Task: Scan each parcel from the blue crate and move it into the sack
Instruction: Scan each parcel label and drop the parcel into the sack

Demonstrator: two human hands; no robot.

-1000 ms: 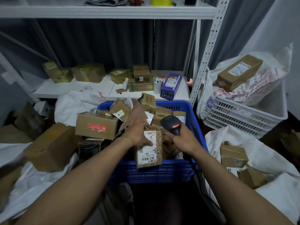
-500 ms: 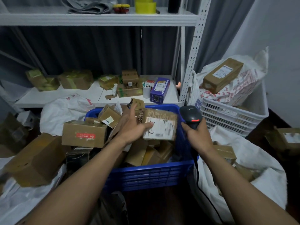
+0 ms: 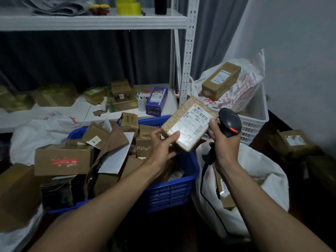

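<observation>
My left hand grips a flat brown parcel by its lower left corner, white shipping label facing up. The parcel is lifted above the right rim of the blue crate, which is heaped with several cardboard parcels. My right hand holds the black barcode scanner by its handle, right beside the parcel's right edge, with my thumb touching that edge. Below my right forearm stands the white sack, open, with brown parcels inside.
A white slotted basket holding a bagged load and a long brown box stands at the back right. A white shelf behind the crate carries boxes and a purple carton. More cardboard boxes and white sacks lie left.
My left hand has lifted the parcel out of the crate and carried it right, turning its label up. My right hand with the scanner moved right too and now touches the parcel's edge.
</observation>
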